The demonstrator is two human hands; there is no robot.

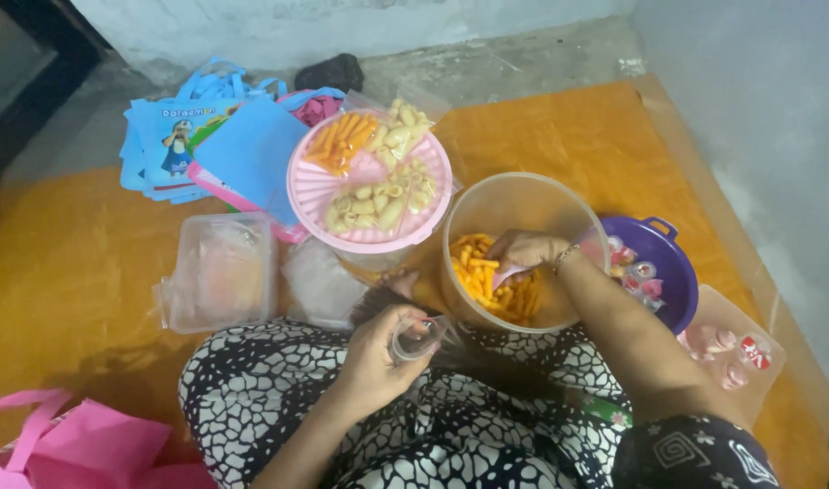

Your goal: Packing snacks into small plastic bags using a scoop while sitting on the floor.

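My right hand [527, 250] reaches inside a large clear plastic tub [514, 197] and grips a pink scoop [508, 274] dug into orange stick snacks [487, 285] at its bottom. My left hand [383, 353] holds a small clear plastic bag [421, 337] open over my lap, just left of the tub. Several filled snack bags [371, 167] lie on a round pink lid [317, 195] behind the tub.
A clear square container [220, 272] stands at the left on the orange mat [79, 263]. Blue and pink cloth bags [215, 136] are piled behind it. A purple bowl [673, 272] with small cups sits to the right, and pink bags [79, 448] lie at the lower left.
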